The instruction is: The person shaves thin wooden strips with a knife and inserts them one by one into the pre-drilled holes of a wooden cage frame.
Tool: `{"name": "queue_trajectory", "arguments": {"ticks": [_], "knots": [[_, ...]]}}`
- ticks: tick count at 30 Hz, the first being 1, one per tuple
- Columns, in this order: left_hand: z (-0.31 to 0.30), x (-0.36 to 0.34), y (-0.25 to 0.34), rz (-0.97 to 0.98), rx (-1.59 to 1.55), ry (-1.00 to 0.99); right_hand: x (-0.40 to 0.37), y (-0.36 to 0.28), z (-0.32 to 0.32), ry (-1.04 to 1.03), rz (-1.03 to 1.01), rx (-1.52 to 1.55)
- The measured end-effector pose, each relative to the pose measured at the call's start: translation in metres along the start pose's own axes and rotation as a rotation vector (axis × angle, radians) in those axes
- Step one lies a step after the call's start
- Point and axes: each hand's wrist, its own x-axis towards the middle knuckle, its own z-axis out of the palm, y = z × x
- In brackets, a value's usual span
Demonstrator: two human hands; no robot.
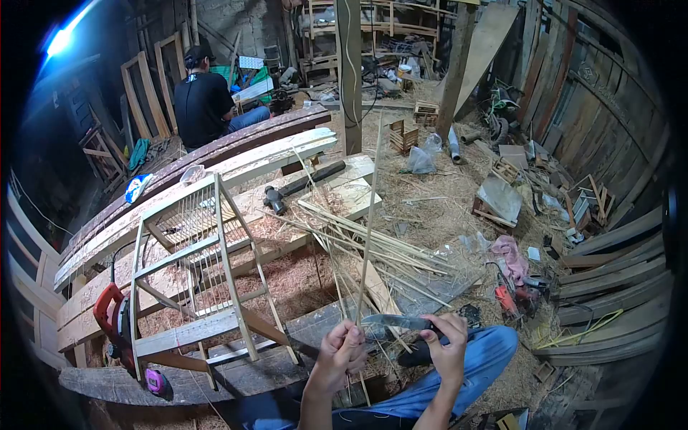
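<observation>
My left hand (342, 350) is closed around a long, thin wooden strip (369, 229), which rises upright from my fist. My right hand (448, 342) grips a knife (393, 320) by its dark handle. The blade points left, its tip right at the strip just above my left fist. Beyond my hands, a pile of similar strips (401, 254) lies fanned out over the bench edge. To the left stands a slatted wooden frame (188, 335), narrower at the top, with thin rods across it.
A hammer (315, 179) lies on the shaving-covered planks (358, 170). A red power tool (109, 304) and a pink tape measure (154, 380) sit at the left. Another person (203, 100) sits behind the bench. Wooden posts (349, 79) rise behind; stacked boards (613, 279) line the right.
</observation>
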Motion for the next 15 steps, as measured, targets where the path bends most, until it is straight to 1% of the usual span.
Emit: {"name": "queue_trajectory", "arguments": {"ticks": [5, 7, 11, 13, 15], "knots": [[-0.004, 0.004, -0.006, 0.012, -0.017, -0.034, -0.001, -0.004, 0.003, -0.028, 0.003, -0.004], [-0.003, 0.004, -0.006, -0.020, -0.017, -0.020, 0.000, -0.004, 0.005, -0.030, -0.018, 0.000], [-0.001, 0.005, -0.010, -0.016, -0.002, 0.000, 0.001, -0.003, 0.005, -0.026, -0.013, 0.028], [-0.001, 0.005, -0.011, 0.010, 0.034, -0.083, 0.001, 0.000, 0.002, -0.019, -0.026, 0.016], [-0.002, 0.005, -0.008, 0.006, 0.025, -0.053, 0.001, 0.006, -0.003, -0.008, -0.010, -0.016]]}}
